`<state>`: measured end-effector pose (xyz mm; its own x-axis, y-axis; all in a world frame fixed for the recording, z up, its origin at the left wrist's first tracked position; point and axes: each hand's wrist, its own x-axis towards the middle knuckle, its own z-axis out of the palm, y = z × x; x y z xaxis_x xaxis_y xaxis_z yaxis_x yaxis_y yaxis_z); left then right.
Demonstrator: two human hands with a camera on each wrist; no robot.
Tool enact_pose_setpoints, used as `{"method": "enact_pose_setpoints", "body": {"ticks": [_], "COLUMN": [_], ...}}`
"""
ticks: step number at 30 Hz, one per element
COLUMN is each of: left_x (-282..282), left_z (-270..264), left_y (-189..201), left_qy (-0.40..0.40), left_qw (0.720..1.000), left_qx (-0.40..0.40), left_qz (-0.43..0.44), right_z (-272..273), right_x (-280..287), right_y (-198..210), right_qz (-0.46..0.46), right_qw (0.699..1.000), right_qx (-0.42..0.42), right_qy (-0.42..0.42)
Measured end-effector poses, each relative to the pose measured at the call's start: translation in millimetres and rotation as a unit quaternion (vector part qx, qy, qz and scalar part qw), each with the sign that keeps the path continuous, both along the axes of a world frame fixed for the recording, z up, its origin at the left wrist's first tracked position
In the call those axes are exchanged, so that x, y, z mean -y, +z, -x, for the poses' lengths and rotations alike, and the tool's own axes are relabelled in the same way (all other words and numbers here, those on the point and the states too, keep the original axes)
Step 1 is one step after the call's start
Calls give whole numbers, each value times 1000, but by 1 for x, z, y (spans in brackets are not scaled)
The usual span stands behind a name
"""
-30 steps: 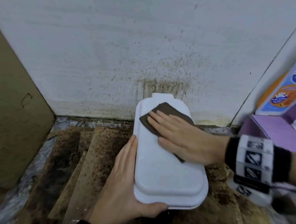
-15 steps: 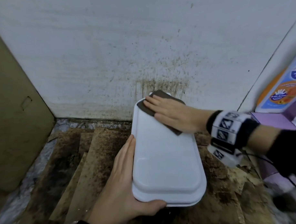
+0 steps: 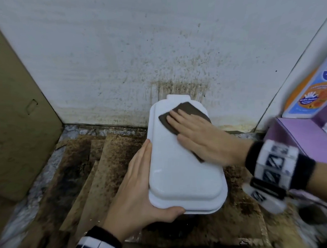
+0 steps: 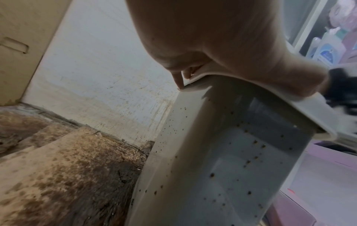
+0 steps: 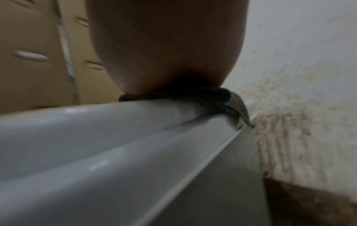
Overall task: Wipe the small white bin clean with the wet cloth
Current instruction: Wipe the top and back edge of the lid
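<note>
The small white bin [image 3: 185,175] stands on the floor against the wall, lid closed. My right hand [image 3: 179,123] lies flat on a dark brown cloth [image 3: 188,108] and presses it onto the far half of the lid. My left hand [image 3: 141,189] grips the bin's near left corner, thumb hooked round the front edge and fingers along the left side. The left wrist view shows the bin's side wall [image 4: 222,160] speckled with dark spots below my left hand [image 4: 193,45]. In the right wrist view the cloth [image 5: 222,97] is squeezed between my palm [image 5: 164,45] and the lid [image 5: 96,137].
A stained white wall [image 3: 138,50] rises right behind the bin. A cardboard box [image 3: 15,110] stands at the left. Dirty cardboard sheets [image 3: 86,173] cover the floor. At the right are a purple box [image 3: 298,135] and an orange and blue bottle [image 3: 313,89].
My right hand slid the cloth to the lid's far end, then drew it back a little toward me. The left hand and the bin have stayed in place.
</note>
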<state>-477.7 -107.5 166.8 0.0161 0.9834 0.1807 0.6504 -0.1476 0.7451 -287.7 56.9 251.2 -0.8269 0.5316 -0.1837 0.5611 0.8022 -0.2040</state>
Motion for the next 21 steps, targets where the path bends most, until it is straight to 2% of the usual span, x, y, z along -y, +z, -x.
{"method": "enact_pose_setpoints", "body": {"ticks": [5,8,12,18,21], "left_x": [2,2,2,1,0], "left_z": [-2,-3,-1,-1,0], "left_y": [-3,-2,1,3,4], "left_qy": [9,17,9,4,1], "left_qw": [1000,1000,1000,1000,1000], "left_qx": [-9,0,12,20,14], "left_qz": [1,1,9,13,13], "right_z": [-24,-29,-23,8,20], "right_x": [97,112,72,-37,-72], "right_y": [-8,-15,-5,1,0], "right_qz": [-30,-36,-11,2,-4], "right_qw": [999,998,998,1000,999], "right_qx": [-17,-33,-40,5,9], "right_qy": [34,42,50,-1,-32]}}
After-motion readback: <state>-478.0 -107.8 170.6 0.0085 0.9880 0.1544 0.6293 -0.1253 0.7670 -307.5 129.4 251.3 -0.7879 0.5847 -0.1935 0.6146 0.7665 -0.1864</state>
